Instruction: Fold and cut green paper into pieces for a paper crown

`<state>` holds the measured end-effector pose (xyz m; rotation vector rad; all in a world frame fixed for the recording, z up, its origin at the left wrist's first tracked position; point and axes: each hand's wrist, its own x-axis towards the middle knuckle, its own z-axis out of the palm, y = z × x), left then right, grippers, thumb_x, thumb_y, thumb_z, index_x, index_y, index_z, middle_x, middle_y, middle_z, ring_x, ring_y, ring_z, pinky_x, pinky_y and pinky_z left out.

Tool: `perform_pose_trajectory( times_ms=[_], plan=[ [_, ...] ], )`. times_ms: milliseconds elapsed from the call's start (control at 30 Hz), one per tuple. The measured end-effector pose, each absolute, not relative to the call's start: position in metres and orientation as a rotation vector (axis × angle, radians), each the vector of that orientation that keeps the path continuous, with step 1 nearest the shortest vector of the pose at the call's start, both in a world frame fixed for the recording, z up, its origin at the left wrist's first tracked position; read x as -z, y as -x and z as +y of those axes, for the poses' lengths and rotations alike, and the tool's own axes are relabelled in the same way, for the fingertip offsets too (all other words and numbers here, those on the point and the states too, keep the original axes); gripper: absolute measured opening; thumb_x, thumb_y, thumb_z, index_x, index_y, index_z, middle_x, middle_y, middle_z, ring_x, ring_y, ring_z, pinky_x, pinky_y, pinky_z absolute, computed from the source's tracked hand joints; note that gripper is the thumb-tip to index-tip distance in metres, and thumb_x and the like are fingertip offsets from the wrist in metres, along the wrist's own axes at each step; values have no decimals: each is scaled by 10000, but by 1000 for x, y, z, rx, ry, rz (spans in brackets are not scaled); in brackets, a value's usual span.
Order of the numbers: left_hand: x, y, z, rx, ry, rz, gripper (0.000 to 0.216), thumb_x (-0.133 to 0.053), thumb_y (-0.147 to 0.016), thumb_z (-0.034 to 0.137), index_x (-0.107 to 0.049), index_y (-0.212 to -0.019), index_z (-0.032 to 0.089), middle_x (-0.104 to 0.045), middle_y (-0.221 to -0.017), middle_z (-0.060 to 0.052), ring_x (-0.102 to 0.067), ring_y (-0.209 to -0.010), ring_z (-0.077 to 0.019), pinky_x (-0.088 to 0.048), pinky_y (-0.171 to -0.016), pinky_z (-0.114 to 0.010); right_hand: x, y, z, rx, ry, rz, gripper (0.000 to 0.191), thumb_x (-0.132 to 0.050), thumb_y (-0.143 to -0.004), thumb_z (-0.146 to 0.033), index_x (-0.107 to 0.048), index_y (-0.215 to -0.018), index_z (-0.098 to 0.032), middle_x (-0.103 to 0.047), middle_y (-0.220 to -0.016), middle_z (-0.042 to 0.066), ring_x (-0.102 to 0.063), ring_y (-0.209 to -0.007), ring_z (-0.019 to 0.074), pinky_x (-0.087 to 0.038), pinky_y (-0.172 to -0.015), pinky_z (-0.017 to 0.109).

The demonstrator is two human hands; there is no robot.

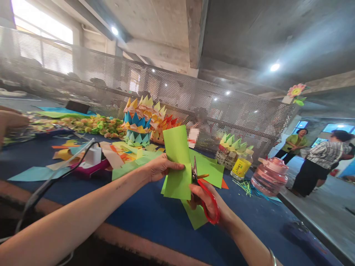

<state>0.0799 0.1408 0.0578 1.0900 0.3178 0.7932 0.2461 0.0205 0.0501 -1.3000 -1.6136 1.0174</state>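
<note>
Right hand [206,203], nearest of all on the right, is closed through the loops of red-handled scissors [201,184], fingers wrapped around the handles. The blades point up and away, slightly parted, at the right edge of a bright green paper sheet [177,166]. Left hand [158,167], reaching in from the near left, is pinched shut on that sheet's left edge, thumb lying across the front. The sheet stands upright above the blue felt-covered desk [149,218], between the 2 hands. A green paper strip [195,216] hangs below it, just left of the scissor handles; whether it is joined to the sheet cannot be told.

Further in, more loose green paper pieces [212,171] lie flat on the desk behind the scissors. To the left sit a pink and white box [93,160], a black cable [55,173] and scattered coloured paper offcuts [66,153]. To the right stand a pink plastic water jug [269,179] and a small bottle with a yellow label [242,166], beside a woven basket of green folded paper points [231,147].

Further still, stacked towers of folded paper points in orange, blue and yellow [138,125] rise against a perforated metal screen [199,99]. A heap of small paper flowers [94,125] lies to their left. At the far right, 2 people [323,162] stand on the floor.
</note>
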Motion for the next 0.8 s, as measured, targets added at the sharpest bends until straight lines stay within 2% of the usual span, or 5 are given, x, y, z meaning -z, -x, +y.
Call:
perform_pose_trajectory(
  times_ms=[200,433,533,800],
  plan=[
    [-64,-76,142,-816,-1003,283,428,-894,-478,188,-740,-865,90,-759,-842,-129,-707,-717,-243,-562,-737,-367,-49,-245,21,-1020,1308,-1607,477,-552,-829,-574,-530,-550,-187,-518,-512,-6,-443,-499,112,-298,-538,278],
    [-67,-78,146,-989,-917,325,297,-888,-512,190,-737,-750,98,-750,-702,-86,-684,-583,-188,-563,-602,-265,-47,-246,21,-1129,1212,-1668,474,-480,-885,-565,-500,-599,-187,-500,-600,-7,-436,-559,117,-301,-565,281],
    [-67,-80,145,-1002,-917,331,294,-885,-519,172,-738,-761,94,-751,-705,-83,-687,-586,-183,-571,-598,-254,-47,-243,20,-1200,1122,-1630,487,-454,-886,-595,-506,-638,-179,-498,-646,-4,-432,-583,114,-305,-584,278],
    [-65,-81,143,-999,-923,334,335,-894,-507,194,-731,-779,85,-753,-728,-88,-693,-597,-192,-575,-606,-272,-37,-244,21,-1185,1173,-1540,537,-449,-841,-684,-513,-646,-187,-477,-580,-12,-413,-535,113,-307,-561,282]
  ],
)
